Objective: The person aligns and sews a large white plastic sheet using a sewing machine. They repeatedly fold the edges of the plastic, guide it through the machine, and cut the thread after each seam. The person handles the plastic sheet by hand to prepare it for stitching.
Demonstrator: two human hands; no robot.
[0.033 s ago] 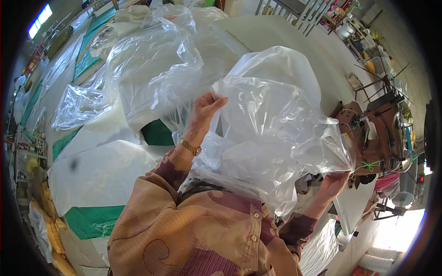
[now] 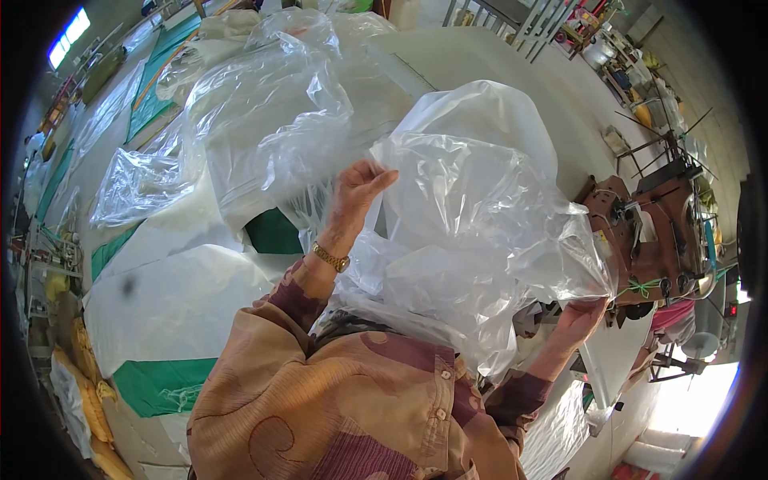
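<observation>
a clear, crinkled plastic sheet [image 2: 456,208] spreads between my left hand [image 2: 360,188], pinching its upper left corner, and my right hand [image 2: 581,317], gripping its lower right. left of the sheet lie heaped glossy film [image 2: 264,104] and dark green sheeting [image 2: 276,230]; a brown, black-fitted machine [image 2: 668,218] crowds its right edge.

Brown machine [image 2: 676,220] at right, green cloth [image 2: 160,386] near left

Yellow bundles [image 2: 78,394] at the near left edge; grey rack [image 2: 512,11] far right; bright window [image 2: 69,38] far left.
</observation>
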